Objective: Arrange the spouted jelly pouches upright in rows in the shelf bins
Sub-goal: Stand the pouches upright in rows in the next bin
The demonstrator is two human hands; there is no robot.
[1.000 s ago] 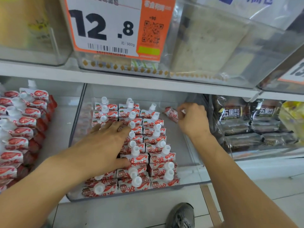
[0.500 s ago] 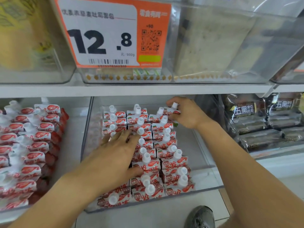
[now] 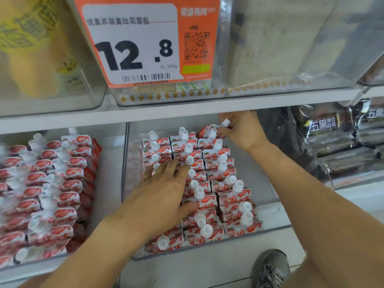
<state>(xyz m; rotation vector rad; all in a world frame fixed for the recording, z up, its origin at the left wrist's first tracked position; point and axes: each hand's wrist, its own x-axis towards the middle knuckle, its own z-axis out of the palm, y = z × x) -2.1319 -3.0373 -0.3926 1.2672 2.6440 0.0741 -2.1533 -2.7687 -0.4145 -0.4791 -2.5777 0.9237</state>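
Red-and-white spouted jelly pouches (image 3: 220,188) stand upright in three rows inside a clear shelf bin (image 3: 276,208). My left hand (image 3: 164,192) lies flat, fingers spread, pressing on the left row. My right hand (image 3: 241,129) is at the back of the right row, fingers pinched on one jelly pouch (image 3: 209,129) that is tilted with its white cap toward my hand. The strip of the bin to the right of the rows holds no pouches. The left row under my palm is hidden.
A second bin at the left (image 3: 108,183) is packed with the same pouches (image 3: 52,192). Dark bread packs (image 3: 332,138) fill the bin at the right. A shelf edge (image 3: 187,111) and an orange price tag (image 3: 145,42) hang just above. My shoe (image 3: 270,269) shows on the floor.
My right hand carried the pouch from the bin's right side up and back to the far end of the right row. My left hand stayed pressed on the left row. The camera moved closer.
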